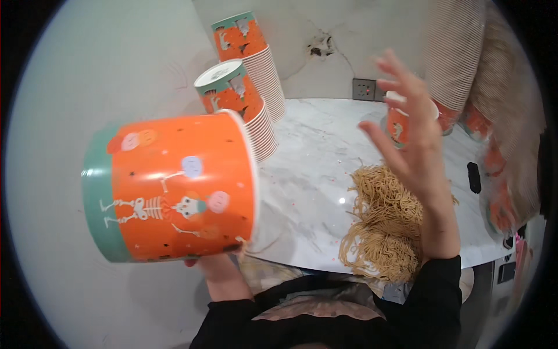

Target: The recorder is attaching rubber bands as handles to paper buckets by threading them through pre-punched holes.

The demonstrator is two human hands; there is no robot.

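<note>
A large paper bucket point(168, 174), orange with a teal base band and a printed skeleton, is tipped on its side in the air at the left. My left hand point(210, 263) grips it from below; most of the fingers are hidden behind it. The bucket's white rim faces right. Raised over the right part of the table, my right hand point(411, 131) is open, with its fingers apart and nothing in it. Below that hand lies a heap of thin tan noodle-like strands point(383, 227), partly covered by my forearm. An orange cup point(397, 125) stands just behind the hand.
Two stacks of similar paper buckets, a nearer stack point(235, 93) and a farther stack point(250, 43), stand at the back left. Tall plastic-wrapped stacks point(456, 52) line the right side. A small black object point(474, 177) lies on the marble table point(302, 192). A socket point(364, 89) is on the wall.
</note>
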